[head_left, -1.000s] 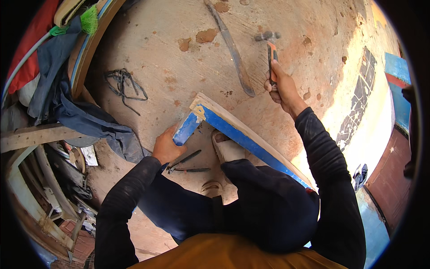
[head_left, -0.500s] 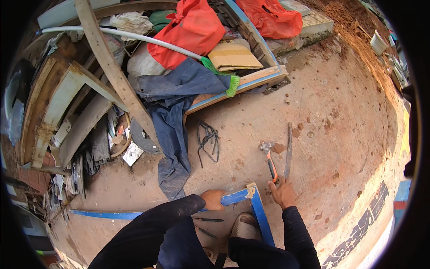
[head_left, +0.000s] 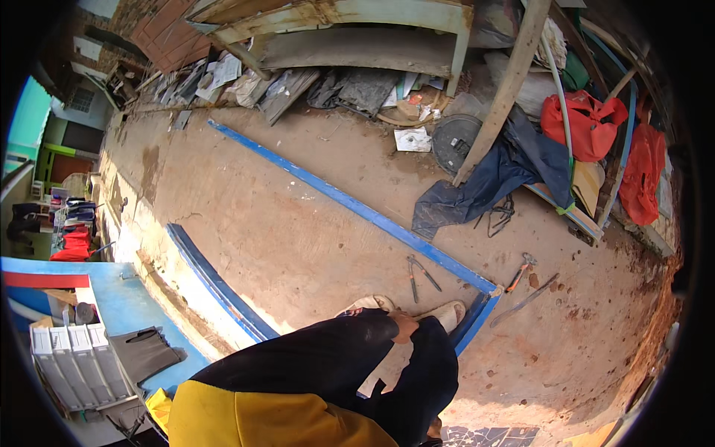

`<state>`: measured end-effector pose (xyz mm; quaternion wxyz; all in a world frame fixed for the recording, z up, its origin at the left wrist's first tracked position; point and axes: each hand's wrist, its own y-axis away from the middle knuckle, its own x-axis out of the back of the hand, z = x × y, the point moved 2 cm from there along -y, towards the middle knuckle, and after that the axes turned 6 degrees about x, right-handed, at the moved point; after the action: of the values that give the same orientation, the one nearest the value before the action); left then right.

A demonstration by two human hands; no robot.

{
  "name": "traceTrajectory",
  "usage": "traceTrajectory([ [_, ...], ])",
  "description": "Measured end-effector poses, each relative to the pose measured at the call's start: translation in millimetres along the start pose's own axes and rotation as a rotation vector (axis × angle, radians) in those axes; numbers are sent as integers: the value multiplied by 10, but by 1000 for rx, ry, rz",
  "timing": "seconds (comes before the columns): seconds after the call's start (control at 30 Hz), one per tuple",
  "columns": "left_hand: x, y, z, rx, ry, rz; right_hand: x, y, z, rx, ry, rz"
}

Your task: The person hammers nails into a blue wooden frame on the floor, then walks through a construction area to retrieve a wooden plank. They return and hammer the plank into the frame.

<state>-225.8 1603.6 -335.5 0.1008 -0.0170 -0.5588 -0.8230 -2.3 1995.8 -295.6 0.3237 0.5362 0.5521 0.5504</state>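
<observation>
Left hand (head_left: 404, 326): by the knee (head_left: 433, 344), can't tell its grip
Right hand (head_left: 434, 428): mostly hidden, can't tell
Red bag (head_left: 587, 125): I can't see inside
Hammer (head_left: 519, 273): beside blue frame (head_left: 357, 211)

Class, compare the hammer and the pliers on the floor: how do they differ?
The hammer has one handle; the pliers have two, spread in a V. The hammer lies outside the corner of the blue frame, while the pliers lie on its inner side, nearer the person's feet. Both lie on the floor and show orange on their handles.
</observation>
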Motion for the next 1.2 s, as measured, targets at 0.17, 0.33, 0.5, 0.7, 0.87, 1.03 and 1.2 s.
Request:
traceTrajectory([
  [0.17,-876,1992,-575,54,286,429,-252,1355,-64,52,148,6],
  [0.33,-1417,3128,-1247,295,375,301,-709,1993,-947,259,430,-212],
  [0.5,-2054,3850,-1680,531,645,593,-866,2522,-1475,284,809,-486],
  [0.7,-2570,3973,-826,196,1335,825,-385,2822,-1440,248,1080,-529],
  [0.87,-2409,3645,190,-32,1451,523,230,2690,-1368,259,690,-354],
  [1.03,-1482,3482,-198,41,690,168,671,2865,-1341,589,791,120],
  [1.2,-79,3414,-287,328,-339,278,1059,3318,-1278,622,613,487],
])
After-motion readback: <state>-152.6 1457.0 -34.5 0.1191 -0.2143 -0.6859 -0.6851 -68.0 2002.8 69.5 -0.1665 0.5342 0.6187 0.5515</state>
